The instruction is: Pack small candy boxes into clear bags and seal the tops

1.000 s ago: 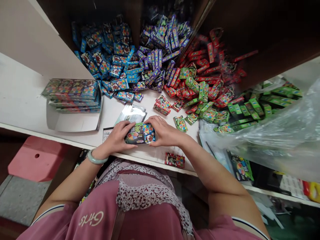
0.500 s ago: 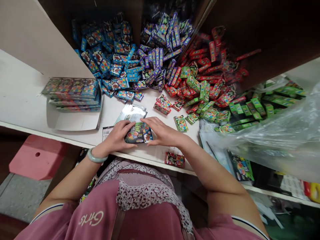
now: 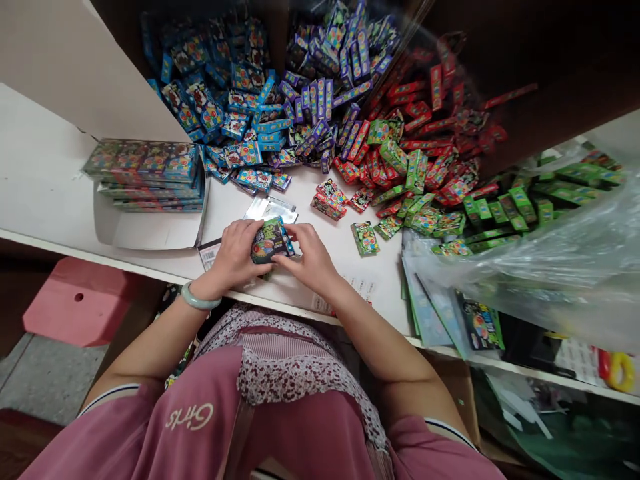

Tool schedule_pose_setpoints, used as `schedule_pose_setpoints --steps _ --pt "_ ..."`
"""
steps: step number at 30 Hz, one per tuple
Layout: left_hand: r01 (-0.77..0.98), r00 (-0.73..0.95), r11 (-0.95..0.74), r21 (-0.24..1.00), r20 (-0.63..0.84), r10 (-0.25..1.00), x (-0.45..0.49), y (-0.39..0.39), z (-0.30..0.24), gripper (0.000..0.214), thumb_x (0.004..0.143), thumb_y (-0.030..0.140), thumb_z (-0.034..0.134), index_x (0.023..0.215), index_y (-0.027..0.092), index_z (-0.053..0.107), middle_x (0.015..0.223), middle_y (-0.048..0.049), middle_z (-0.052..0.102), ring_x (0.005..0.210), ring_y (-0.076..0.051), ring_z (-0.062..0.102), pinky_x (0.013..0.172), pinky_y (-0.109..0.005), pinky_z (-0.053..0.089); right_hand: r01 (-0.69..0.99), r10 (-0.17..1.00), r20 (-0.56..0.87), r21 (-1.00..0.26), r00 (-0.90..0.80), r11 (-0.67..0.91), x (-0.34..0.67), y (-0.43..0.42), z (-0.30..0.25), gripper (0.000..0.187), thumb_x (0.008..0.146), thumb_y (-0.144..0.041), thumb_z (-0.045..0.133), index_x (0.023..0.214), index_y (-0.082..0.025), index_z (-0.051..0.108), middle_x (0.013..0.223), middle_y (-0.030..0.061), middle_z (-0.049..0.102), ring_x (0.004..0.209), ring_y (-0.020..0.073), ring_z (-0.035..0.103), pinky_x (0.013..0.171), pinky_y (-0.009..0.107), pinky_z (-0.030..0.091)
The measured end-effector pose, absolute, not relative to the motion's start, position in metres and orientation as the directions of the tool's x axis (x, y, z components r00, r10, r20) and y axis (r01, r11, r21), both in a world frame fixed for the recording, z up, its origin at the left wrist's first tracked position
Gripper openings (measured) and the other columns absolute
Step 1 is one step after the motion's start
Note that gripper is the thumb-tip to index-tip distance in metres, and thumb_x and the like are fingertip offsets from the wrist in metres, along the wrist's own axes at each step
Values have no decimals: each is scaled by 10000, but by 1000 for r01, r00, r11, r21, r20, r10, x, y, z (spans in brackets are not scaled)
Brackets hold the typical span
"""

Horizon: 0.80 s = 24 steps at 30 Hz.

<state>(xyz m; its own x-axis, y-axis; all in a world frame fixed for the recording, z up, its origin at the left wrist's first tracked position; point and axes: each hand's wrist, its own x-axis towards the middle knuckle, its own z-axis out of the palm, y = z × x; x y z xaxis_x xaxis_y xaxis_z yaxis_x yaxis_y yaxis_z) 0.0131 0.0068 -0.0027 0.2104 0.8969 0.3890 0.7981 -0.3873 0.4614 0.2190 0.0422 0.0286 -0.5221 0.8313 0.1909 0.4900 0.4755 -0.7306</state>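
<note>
At the front edge of the table, a dark printed packet [image 3: 267, 245] with green lettering and colourful round shapes is held between both hands. My left hand [image 3: 234, 253], wearing a pale bangle, grips its left side. My right hand [image 3: 311, 259] pinches the right side, thumb on the front and fingers at the upper corner. A blue edge shows along that right side; whether it is a separate small box I cannot tell. Behind the packet lie flat silvery pouches [image 3: 270, 207]. A card with a barcode [image 3: 207, 255] is partly under my left hand.
Heaps of small blue boxes [image 3: 245, 153], purple boxes [image 3: 320, 100], red boxes [image 3: 415, 120] and green boxes [image 3: 520, 203] fill the back. Stacked printed packs stand in an open white carton [image 3: 150, 230] at left. Clear plastic [image 3: 550, 280] covers the right side. One green box [image 3: 365, 239] lies nearer.
Both hands have closed in on the packet, which is now tilted up. My right hand has gone from spread fingers to a pinch. The red box near the front edge is now mostly hidden.
</note>
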Motion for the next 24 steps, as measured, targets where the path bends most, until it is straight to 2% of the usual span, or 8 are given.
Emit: schedule_pose_setpoints --steps 4,7,10,12,15,20,24 --pt "751 78 -384 538 505 860 19 16 34 804 721 509 805 1360 212 418 1249 -124 571 1158 -331 561 981 -504 484 497 798 335 -643 -501 583 213 54 67 422 935 -277 535 1348 -188 548 1261 146 584 1211 289 533 1053 509 475" --pt "613 -3 -398 683 505 863 28 25 56 553 868 503 678 1289 245 432 1194 -74 578 1103 -258 600 953 -434 524 491 740 389 -566 -549 662 214 66 99 387 963 -237 470 1334 -227 576 1253 121 588 1207 291 530 1047 514 462" --pt "403 -57 -399 824 458 887 36 32 51 340 978 463 526 1237 267 426 1155 -50 607 1074 -211 639 933 -381 547 477 695 394 -520 -602 708 214 73 111 345 971 -207 432 1250 -222 635 1188 119 623 1151 291 555 1004 504 470" --pt "301 -89 -387 871 430 898 39 33 37 354 984 495 518 1243 279 407 1162 -51 622 1099 -207 650 939 -370 552 496 691 409 -490 -596 717 211 74 107 316 984 -223 420 1182 -222 667 1154 119 644 1128 293 559 997 505 458" --pt "245 -88 -362 900 392 916 38 29 16 413 982 546 521 1282 292 393 1206 -63 632 1142 -205 652 951 -368 554 544 708 418 -455 -569 706 208 68 95 277 988 -261 449 1136 -236 682 1137 112 664 1126 302 553 999 515 437" --pt "244 -57 -355 902 379 924 30 14 8 501 948 586 572 1321 287 422 1205 -81 649 1125 -216 669 944 -384 570 556 716 390 -453 -579 697 207 54 86 262 984 -275 468 1146 -243 672 1129 111 672 1086 304 556 971 511 438" --pt "287 -68 -373 882 407 911 33 8 12 604 953 559 577 1444 328 312 1126 -57 652 1042 -204 682 883 -361 580 581 720 398 -425 -569 694 209 48 87 255 1001 -306 461 1130 -229 667 1119 112 668 1077 298 551 936 486 434"
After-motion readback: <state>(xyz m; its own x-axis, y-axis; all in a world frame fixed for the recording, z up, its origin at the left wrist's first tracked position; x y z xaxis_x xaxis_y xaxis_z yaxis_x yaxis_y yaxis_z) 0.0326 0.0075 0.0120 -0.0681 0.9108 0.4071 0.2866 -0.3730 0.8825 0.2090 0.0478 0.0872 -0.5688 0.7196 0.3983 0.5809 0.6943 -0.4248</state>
